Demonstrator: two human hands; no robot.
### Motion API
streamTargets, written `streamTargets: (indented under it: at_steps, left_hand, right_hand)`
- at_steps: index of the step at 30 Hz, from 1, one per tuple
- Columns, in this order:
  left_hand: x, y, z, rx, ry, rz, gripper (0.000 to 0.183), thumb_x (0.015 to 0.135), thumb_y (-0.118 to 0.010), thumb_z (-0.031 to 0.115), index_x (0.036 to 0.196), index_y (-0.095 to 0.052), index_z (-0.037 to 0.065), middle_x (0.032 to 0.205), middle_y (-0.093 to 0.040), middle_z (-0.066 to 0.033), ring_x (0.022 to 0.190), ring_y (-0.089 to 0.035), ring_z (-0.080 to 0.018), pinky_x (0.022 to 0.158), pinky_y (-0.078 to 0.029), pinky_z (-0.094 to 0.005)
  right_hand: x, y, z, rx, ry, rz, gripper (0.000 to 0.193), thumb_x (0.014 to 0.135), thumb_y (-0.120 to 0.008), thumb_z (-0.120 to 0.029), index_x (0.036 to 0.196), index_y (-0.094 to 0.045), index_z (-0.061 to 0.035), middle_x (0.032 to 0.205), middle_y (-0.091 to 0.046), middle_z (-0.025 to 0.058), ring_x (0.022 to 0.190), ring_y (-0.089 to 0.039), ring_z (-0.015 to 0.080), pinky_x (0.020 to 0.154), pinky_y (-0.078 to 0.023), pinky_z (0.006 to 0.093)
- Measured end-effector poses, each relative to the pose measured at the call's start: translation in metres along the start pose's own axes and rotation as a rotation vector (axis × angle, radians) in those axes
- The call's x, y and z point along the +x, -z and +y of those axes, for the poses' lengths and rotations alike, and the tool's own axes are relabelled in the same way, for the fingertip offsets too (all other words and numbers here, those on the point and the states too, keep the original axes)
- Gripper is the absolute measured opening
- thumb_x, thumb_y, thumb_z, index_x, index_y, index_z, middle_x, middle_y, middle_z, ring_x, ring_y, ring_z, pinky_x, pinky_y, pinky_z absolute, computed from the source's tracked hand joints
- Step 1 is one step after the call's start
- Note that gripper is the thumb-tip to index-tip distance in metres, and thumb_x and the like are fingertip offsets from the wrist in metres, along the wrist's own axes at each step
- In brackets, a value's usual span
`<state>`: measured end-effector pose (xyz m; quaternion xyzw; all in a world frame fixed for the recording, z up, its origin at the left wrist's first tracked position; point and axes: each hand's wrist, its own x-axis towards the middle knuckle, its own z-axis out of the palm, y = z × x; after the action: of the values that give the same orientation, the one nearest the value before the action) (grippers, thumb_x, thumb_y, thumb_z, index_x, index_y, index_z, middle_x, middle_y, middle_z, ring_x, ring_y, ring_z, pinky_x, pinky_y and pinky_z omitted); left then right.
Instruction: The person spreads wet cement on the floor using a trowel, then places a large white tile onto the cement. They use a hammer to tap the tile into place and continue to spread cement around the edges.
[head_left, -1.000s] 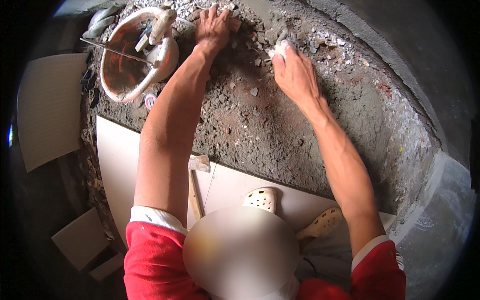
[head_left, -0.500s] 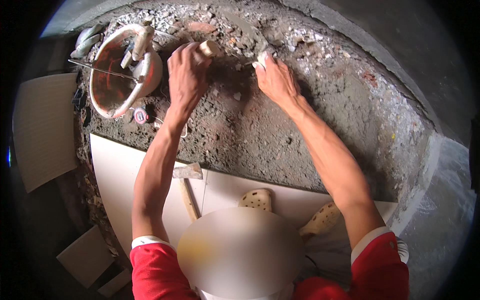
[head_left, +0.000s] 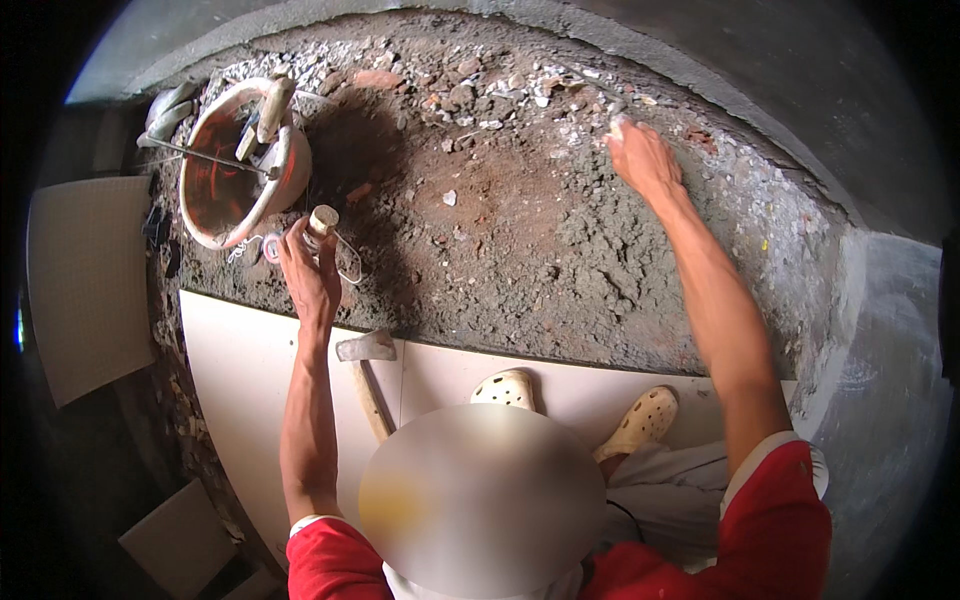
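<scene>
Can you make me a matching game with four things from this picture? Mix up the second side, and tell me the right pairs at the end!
Things:
1. hammer
2. bucket
3. clogs
4. left hand

Clues:
a. holding a pale piece with a round end
b. cream, with holes
c. lying on the pale tiles
d. reddish streaks inside

Right pairs:
1-c, 2-d, 3-b, 4-a
</scene>
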<state>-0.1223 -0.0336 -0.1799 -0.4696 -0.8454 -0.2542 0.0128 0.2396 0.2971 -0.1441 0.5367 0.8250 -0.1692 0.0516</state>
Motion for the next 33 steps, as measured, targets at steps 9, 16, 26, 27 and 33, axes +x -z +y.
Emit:
streamTargets:
  at_steps: [9, 16, 26, 27, 33]
  left_hand:
    - [0.032, -0.024, 0.023, -0.095, -0.132, -0.025, 0.043, 0.098, -0.068, 0.016, 0.136, -0.053, 0.004, 0.131, -0.058, -0.0189, 0.124, -0.053, -0.0385, 0.104, -0.043, -0.0485]
    - [0.058, -0.046, 0.034, -0.073, -0.105, -0.025, 0.047, 0.095, -0.071, 0.02, 0.135, -0.053, 0.003, 0.131, -0.059, -0.0214, 0.124, -0.053, -0.041, 0.105, -0.043, -0.049]
    - [0.095, -0.097, -0.015, -0.095, -0.197, -0.206, 0.038, 0.099, -0.062, 0.02, 0.13, -0.054, 0.001, 0.121, -0.061, -0.0278, 0.117, -0.056, -0.0475, 0.098, -0.045, -0.0539]
    - [0.095, -0.104, -0.026, -0.095, -0.292, -0.186, 0.037, 0.099, -0.061, 0.02, 0.129, -0.054, 0.001, 0.12, -0.061, -0.028, 0.117, -0.056, -0.0476, 0.098, -0.044, -0.0541]
    - [0.104, -0.122, -0.081, 0.039, -0.392, -0.202, 0.048, 0.1, -0.06, 0.033, 0.132, -0.054, -0.003, 0.118, -0.062, -0.0291, 0.112, -0.057, -0.0489, 0.096, -0.046, -0.0534]
  right_hand:
    - [0.031, 0.009, -0.007, -0.026, 0.152, -0.011, 0.032, 0.1, -0.063, -0.026, 0.11, -0.064, 0.0047, 0.071, -0.054, 0.0092, 0.057, -0.049, 0.0221, 0.056, -0.046, 0.0454]
    - [0.018, -0.002, -0.013, 0.104, -0.04, -0.131, 0.038, 0.101, -0.061, -0.026, 0.125, -0.062, 0.0042, 0.085, -0.069, 0.0209, 0.073, -0.071, 0.0313, 0.072, -0.059, 0.0467]
    - [-0.141, -0.005, 0.042, 0.434, -0.074, 0.055, 0.037, 0.1, -0.06, -0.032, 0.119, -0.063, -0.0005, 0.104, -0.072, 0.0254, 0.092, -0.07, 0.0452, 0.082, -0.056, 0.0483]
    - [-0.149, 0.006, 0.065, 0.32, -0.053, 0.056, 0.04, 0.1, -0.061, -0.037, 0.12, -0.064, -0.0027, 0.105, -0.073, 0.0223, 0.091, -0.071, 0.0422, 0.081, -0.056, 0.0468]
    - [-0.23, 0.105, 0.202, 0.018, -0.128, -0.021, 0.056, 0.102, -0.06, -0.046, 0.135, -0.058, -0.0018, 0.126, -0.067, 0.0218, 0.117, -0.063, 0.0369, 0.1, -0.049, 0.0465]
